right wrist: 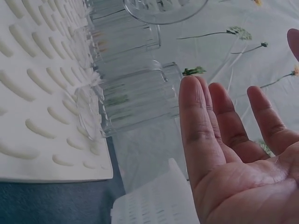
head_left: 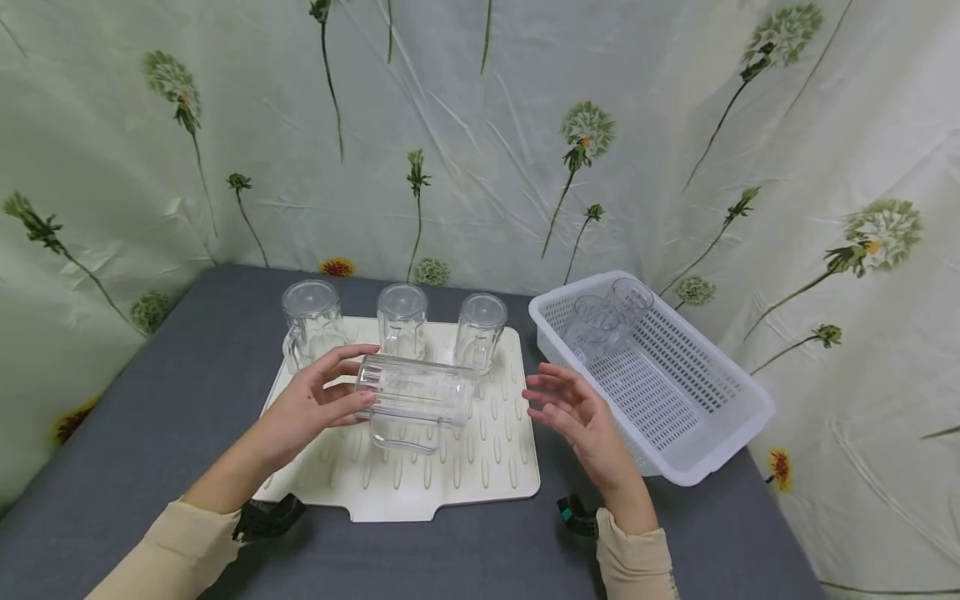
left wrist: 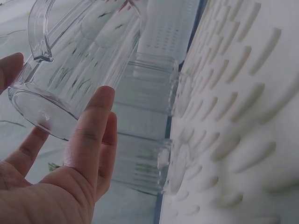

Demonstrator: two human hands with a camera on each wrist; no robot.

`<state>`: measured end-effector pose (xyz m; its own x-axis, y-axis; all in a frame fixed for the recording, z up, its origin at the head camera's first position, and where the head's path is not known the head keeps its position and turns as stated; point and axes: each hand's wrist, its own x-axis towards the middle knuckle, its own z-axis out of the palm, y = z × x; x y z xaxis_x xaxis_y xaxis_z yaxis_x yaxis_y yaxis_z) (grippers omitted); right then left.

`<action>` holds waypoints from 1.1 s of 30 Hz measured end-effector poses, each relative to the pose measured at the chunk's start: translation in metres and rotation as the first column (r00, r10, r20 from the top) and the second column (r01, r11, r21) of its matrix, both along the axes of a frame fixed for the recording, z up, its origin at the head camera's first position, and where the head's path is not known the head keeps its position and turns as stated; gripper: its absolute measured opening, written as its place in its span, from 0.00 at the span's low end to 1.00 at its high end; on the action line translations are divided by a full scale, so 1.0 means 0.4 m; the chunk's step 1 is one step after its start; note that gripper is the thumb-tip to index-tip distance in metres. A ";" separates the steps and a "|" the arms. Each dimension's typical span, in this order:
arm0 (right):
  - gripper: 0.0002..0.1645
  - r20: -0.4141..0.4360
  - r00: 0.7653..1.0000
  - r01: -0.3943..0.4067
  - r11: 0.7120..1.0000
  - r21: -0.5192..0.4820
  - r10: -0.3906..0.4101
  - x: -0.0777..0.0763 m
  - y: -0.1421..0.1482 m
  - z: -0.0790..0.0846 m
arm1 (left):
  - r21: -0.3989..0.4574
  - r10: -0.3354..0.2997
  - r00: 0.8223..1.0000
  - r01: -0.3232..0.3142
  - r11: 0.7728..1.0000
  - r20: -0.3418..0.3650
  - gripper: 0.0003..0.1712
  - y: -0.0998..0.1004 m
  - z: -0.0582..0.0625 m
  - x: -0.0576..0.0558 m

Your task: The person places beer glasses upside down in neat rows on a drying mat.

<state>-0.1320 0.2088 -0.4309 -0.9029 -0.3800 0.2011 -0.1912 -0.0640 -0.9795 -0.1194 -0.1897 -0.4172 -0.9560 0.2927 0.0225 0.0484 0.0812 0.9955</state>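
Note:
My left hand point(head_left: 318, 398) grips a clear glass mug point(head_left: 420, 390) by its base end. The mug lies sideways above the cream drying mat point(head_left: 480, 467), its mouth toward the right and its handle hanging toward me. In the left wrist view, fingers and thumb are spread around the base of the mug point(left wrist: 84, 70). My right hand point(head_left: 573, 412) hovers between the mat and the basket, fingers loosely bent, holding nothing. At the mat's back edge several mugs stand upside down: a left one point(head_left: 313, 312), a middle one point(head_left: 402, 321) and a right one point(head_left: 481, 333).
A white perforated plastic basket point(head_left: 720, 442) sits at the right, with two clear glasses point(head_left: 592, 321) lying at its far end. A dark grey cloth point(head_left: 150, 467) covers the table. Behind hangs a flower-printed curtain point(head_left: 495, 183).

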 end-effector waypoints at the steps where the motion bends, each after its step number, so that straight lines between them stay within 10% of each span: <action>1: 0.31 0.004 1.000 0.009 1.000 0.008 -0.009 0.000 0.000 0.004 | -0.004 0.004 1.000 -0.004 1.000 -0.001 0.39 -0.004 0.001 0.002; 33: 0.32 -0.063 0.993 0.110 0.962 0.250 -0.097 -0.063 0.104 0.103 | -0.190 0.096 0.989 -0.116 0.975 -0.112 0.39 -0.104 0.016 0.036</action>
<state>-0.1573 0.2504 -0.3895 -0.9312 -0.3293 0.1561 -0.2324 0.2065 -0.9504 -0.1052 -0.2314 -0.4107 -0.9775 0.1978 0.0733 0.1286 0.2835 0.9503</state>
